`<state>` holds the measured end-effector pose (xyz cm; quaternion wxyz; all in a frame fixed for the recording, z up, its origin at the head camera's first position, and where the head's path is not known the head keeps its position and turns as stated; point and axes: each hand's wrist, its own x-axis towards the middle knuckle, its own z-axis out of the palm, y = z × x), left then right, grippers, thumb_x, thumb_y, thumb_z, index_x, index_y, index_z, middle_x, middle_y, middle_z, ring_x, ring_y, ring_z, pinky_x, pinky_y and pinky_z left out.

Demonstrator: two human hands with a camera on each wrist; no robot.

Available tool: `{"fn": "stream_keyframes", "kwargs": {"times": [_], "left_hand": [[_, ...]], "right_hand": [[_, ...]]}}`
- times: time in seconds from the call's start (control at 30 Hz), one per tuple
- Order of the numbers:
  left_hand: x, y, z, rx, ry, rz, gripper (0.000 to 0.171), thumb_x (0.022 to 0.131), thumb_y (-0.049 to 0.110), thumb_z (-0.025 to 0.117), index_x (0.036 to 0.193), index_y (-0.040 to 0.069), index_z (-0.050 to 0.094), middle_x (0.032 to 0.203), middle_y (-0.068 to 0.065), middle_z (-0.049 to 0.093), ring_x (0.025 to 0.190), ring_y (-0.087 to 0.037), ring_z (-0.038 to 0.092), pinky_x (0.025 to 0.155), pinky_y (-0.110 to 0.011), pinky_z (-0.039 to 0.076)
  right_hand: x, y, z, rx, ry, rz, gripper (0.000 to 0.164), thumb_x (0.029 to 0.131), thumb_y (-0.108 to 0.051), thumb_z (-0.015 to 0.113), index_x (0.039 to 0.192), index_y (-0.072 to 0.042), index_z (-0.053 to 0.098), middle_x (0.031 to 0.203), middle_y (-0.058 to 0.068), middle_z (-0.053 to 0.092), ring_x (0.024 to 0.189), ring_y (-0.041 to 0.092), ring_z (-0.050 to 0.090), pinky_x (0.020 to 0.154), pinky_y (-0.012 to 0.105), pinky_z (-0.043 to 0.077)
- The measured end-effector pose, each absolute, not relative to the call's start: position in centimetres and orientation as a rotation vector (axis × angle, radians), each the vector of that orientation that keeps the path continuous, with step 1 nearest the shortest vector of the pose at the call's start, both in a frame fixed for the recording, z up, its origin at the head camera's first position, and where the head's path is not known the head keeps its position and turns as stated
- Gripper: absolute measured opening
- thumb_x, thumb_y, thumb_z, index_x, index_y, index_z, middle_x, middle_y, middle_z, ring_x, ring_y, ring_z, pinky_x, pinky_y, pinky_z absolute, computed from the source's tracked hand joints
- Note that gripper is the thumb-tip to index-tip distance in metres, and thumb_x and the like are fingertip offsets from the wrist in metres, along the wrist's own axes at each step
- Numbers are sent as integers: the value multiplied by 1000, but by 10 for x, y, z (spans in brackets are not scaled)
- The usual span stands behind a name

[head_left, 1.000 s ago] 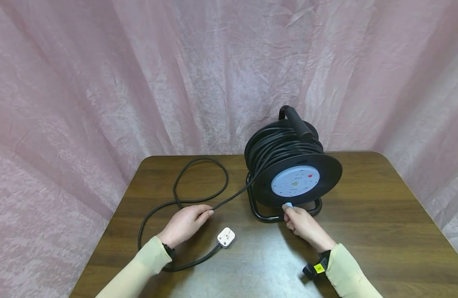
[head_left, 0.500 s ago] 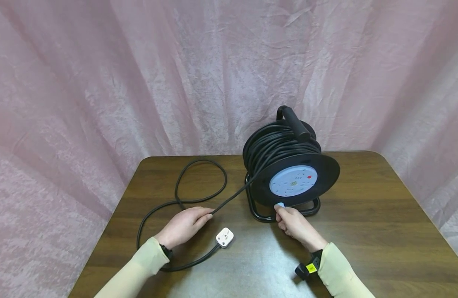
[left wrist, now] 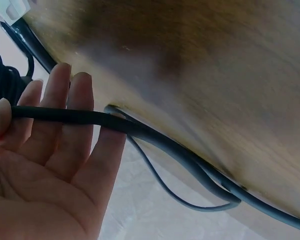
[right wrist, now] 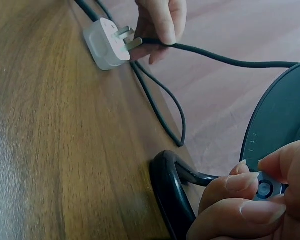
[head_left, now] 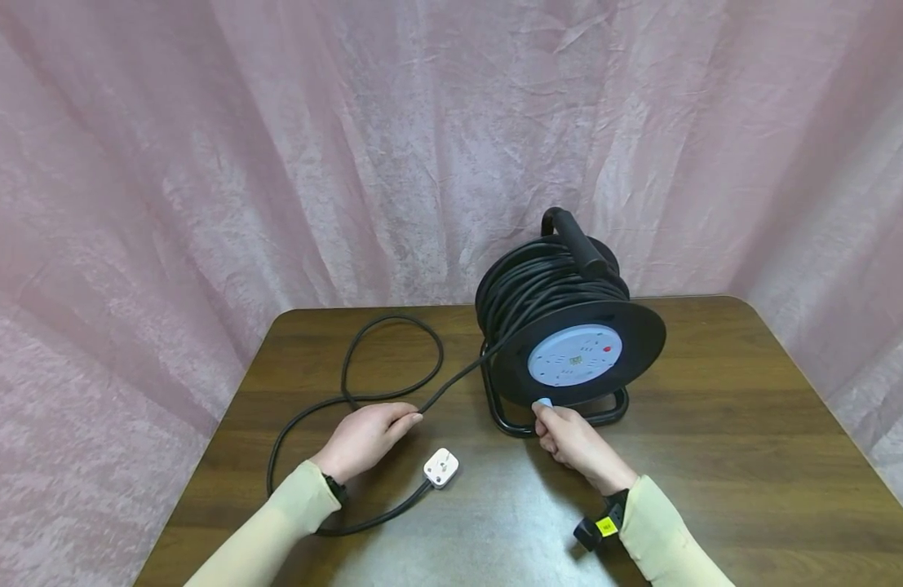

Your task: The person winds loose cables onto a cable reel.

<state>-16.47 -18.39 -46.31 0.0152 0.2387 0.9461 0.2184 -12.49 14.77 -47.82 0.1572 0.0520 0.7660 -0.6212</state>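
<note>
A black cable reel stands on the table on a tubular frame, wound with black cable. Its front carries a pale blue socket panel with a red button. At the lower rim my right hand pinches a small grey-blue knob between thumb and fingers. To the left, my left hand holds the loose cable, thumb on top and fingers beneath; from there the cable runs straight up to the reel. A white plug lies between the hands, pins up.
Slack cable forms a loop on the wooden table behind the left hand and curves round to the plug. The reel's black handle rises on top. Pink curtain hangs behind the table's far edge.
My right hand has moved left with the knob along the reel's lower rim, and the socket panel has turned slightly clockwise. The left hand stays nearly where it was on the cable.
</note>
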Motion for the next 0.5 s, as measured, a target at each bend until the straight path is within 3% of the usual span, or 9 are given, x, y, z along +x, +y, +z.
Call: {"fn": "stream_keyframes", "kwargs": {"times": [0.23,0.5], "left_hand": [[-165,-183,-466,788,2927,711,28,102,35,58,123,21,71,119,9,68,114,-10,60,98,-37,47],[-164,-185,-464,741,2878,777,33,103,42,54,129,27,67,123,15,65,116,-5,57,99,-35,47]], "right_hand": [[-125,144,-477,116,2189,-1766,51,104,-43,45,90,5,54,60,0,44,47,9,30,42,21,24],[-125,139,-473,89,2158,-1786,51,104,-43,45,91,6,52,61,0,42,46,9,26,41,21,21]]}}
